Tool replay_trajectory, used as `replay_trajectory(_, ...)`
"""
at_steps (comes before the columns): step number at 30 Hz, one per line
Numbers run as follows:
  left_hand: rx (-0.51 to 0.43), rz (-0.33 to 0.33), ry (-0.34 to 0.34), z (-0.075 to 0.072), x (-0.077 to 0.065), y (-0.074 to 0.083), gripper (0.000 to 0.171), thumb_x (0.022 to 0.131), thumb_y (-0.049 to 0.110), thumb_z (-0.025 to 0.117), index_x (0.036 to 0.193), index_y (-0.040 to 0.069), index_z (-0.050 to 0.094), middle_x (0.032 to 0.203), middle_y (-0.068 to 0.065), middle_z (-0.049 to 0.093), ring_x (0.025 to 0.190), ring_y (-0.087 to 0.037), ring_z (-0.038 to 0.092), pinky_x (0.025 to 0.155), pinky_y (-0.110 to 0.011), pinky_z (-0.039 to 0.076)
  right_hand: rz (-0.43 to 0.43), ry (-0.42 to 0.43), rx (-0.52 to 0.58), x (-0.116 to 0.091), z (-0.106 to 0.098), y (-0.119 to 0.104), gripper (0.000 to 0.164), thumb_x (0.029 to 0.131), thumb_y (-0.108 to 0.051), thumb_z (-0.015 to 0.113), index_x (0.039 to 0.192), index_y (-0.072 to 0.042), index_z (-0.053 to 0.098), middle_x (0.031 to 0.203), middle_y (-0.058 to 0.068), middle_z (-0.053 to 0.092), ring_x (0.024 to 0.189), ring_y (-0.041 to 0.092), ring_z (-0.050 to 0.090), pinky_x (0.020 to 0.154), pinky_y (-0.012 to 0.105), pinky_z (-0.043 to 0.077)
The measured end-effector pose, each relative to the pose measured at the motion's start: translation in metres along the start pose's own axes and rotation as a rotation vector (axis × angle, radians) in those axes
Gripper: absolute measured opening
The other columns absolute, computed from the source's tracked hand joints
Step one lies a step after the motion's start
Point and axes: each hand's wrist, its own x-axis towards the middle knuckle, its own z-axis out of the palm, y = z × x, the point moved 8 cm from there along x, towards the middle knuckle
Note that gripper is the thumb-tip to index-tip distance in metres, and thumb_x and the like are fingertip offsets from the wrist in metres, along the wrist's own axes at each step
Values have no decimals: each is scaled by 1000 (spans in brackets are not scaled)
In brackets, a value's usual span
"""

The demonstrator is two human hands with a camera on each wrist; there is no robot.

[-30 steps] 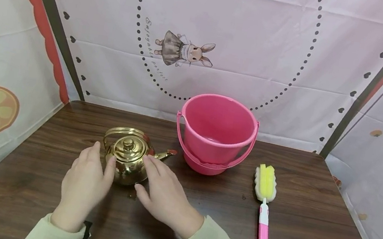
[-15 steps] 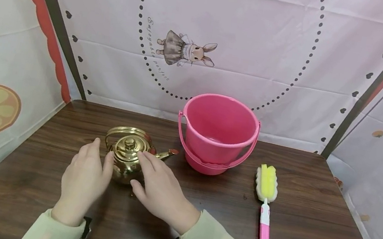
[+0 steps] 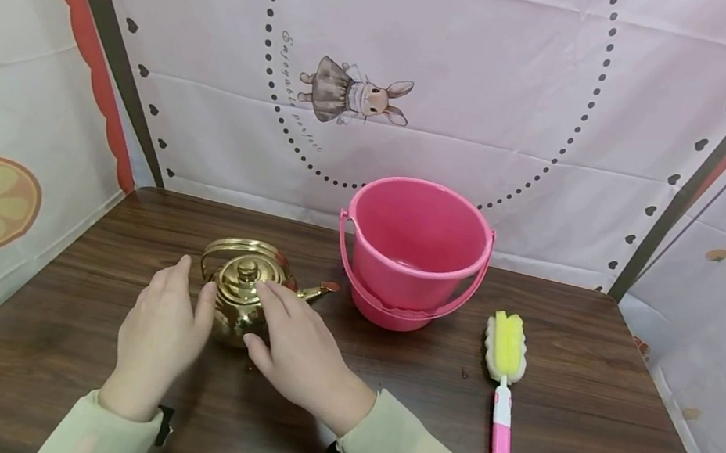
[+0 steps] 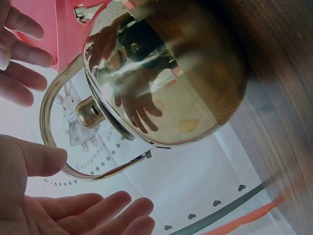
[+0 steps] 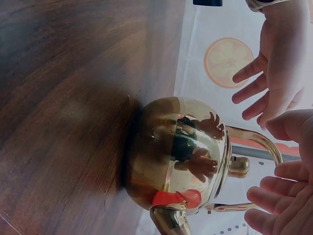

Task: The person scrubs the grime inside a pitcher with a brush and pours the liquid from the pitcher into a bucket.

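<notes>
A shiny gold kettle (image 3: 245, 295) with a lid knob and a raised loop handle stands on the dark wooden table, its spout pointing right. My left hand (image 3: 159, 333) hovers at the kettle's near left, fingers straight and thumb apart. On the near right side, my right hand (image 3: 307, 356) is held over the table with its fingers extended. In the left wrist view the kettle's body (image 4: 166, 73) shows a gap from the fingers. The right wrist view shows red material (image 5: 177, 198) at the spout's base. Neither hand holds anything.
Behind and right of the kettle stands a pink bucket (image 3: 395, 295) with its handle lowered. Farther right lies a sponge brush (image 3: 505, 352) with a yellow-and-white head and pink handle. Printed cloth (image 3: 490, 56) hangs behind the table (image 3: 561, 416).
My right hand has shifted slightly left and nearer the kettle's front. The left hand stays almost in place. The kettle, bucket and brush rest where they were; the head view has shifted slightly.
</notes>
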Motion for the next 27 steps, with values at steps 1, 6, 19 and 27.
replay_trajectory(1,-2,1,3,0,0,0,53,96,22,50,134,-14,41,125,-36,49,103,-55,52,77,-65,44,1,-2,1,1,0,0,61,93,-36,58,142,-6,39,140,9,48,127,20,50,104,34,43)
replay_trajectory(6,-8,-9,-3,1,2,-3,53,96,22,50,134,-14,41,126,-36,49,105,-55,52,78,-65,44,-3,3,-5,3,1,-1,60,93,-36,58,141,-6,40,140,9,49,127,20,50,103,33,44)
replay_trajectory(19,-24,-52,-37,3,4,-9,53,97,24,48,136,-11,40,130,-35,47,109,-54,50,80,-65,44,-6,18,-16,9,3,-3,59,93,-36,57,142,-6,40,141,8,49,129,18,48,104,33,43)
replay_trajectory(27,-46,-56,-14,2,7,-11,51,97,23,49,135,-10,43,128,-34,49,109,-53,51,79,-65,45,-7,39,1,11,2,-4,58,93,-35,59,140,-5,42,139,9,50,126,19,50,103,33,44)
